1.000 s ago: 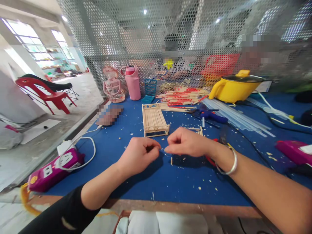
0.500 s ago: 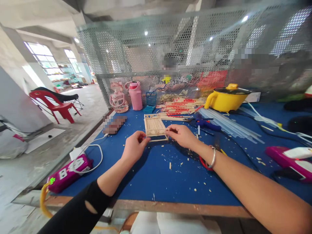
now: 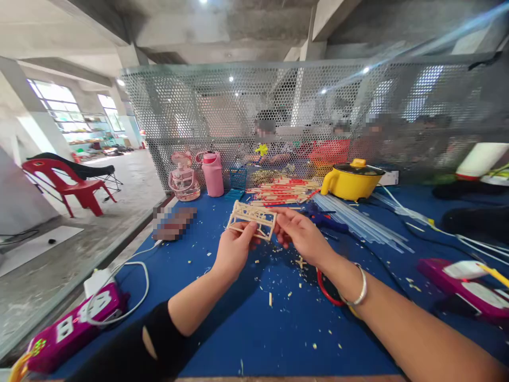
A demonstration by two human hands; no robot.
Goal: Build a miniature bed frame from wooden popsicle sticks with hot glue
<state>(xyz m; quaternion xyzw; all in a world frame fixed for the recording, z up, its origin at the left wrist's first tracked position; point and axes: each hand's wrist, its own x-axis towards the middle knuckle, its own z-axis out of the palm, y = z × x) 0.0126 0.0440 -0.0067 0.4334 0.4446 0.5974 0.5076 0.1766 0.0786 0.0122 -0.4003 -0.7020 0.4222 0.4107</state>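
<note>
Between both hands, a small frame of pale wooden sticks (image 3: 254, 214) is held up over the blue table (image 3: 238, 318), tilted so that its open side faces me. My left hand (image 3: 235, 246) grips its lower left part, thumb in front and fingers behind. At its right end my right hand (image 3: 298, 233) pinches the frame between thumb and fingers. Behind it lies a heap of sticks with red ends (image 3: 284, 190). A blue glue gun (image 3: 328, 220) rests just beyond my right hand, partly hidden. Small wood scraps (image 3: 271, 299) are scattered below.
Clear plastic sticks (image 3: 358, 223) and a yellow electric pot (image 3: 353, 182) stand right. A pink bottle (image 3: 213, 175) and a clear bottle (image 3: 184, 180) line the perforated screen (image 3: 191, 116). Purple power strips (image 3: 75, 323) with cables flank the table. People sit behind the screen.
Both hands have lifted the stick frame off the table and tipped it towards me. My left hand now holds it from below. The camera view has tilted up.
</note>
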